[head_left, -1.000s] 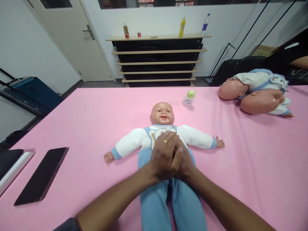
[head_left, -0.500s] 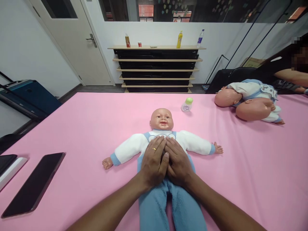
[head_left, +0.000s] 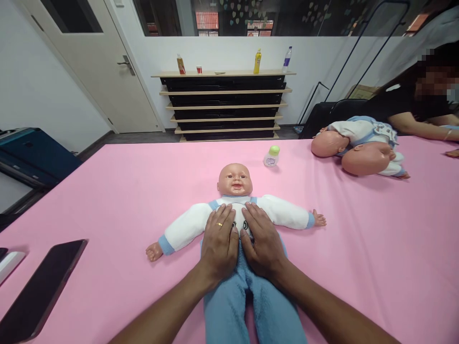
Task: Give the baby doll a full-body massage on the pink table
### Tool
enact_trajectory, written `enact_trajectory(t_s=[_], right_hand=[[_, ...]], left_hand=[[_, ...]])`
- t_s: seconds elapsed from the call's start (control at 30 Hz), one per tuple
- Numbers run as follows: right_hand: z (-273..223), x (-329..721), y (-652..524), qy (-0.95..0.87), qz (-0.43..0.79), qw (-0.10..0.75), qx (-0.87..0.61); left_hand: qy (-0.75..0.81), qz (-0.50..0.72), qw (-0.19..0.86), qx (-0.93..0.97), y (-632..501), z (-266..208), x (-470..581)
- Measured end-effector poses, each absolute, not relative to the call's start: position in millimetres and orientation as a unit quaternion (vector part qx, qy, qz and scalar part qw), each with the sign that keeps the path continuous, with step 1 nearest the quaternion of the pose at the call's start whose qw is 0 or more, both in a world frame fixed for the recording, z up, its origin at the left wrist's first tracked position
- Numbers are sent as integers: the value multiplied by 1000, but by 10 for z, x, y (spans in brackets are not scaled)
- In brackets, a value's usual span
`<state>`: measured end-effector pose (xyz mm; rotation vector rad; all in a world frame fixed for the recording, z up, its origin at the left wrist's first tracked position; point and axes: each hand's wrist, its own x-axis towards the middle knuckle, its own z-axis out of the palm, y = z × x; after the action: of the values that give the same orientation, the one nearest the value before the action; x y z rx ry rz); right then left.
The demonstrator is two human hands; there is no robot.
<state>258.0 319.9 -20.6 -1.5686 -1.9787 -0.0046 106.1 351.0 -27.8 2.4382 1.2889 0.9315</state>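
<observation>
A baby doll (head_left: 234,180) in a white top and blue trousers lies on its back, arms spread, on the pink table cover (head_left: 122,191). My left hand (head_left: 220,241), with a ring on one finger, rests flat on one side of the doll's chest. My right hand (head_left: 263,241) lies flat on the other side, its fingers stretched toward the doll's neck. Between the hands a strip of the white chest with a dark printed design shows. Beyond the doll's head stands a small bottle (head_left: 271,156) with a green cap.
A dark phone (head_left: 43,289) lies at the left. Two more dolls (head_left: 367,157) lie together at the far right, beside a person's arm (head_left: 416,126). A low shelf unit (head_left: 225,91) with bottles stands against the wall behind the table. A blue suitcase (head_left: 36,155) is at the left.
My hands have moved apart from touching at the middle of the doll's chest to its two sides, uncovering the printed design. The view has shifted slightly right.
</observation>
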Motion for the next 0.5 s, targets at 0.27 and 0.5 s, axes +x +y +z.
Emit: enact_trajectory(t_s=[0.27, 0.5], right_hand=[[-190, 2545, 3097, -731, -105, 356, -572], [-70, 2559, 3193, -825, 29, 336, -453]], left_hand=[[434, 391, 38, 811, 3360, -269, 1068], [311, 316, 96, 891, 3441, -166, 1021]])
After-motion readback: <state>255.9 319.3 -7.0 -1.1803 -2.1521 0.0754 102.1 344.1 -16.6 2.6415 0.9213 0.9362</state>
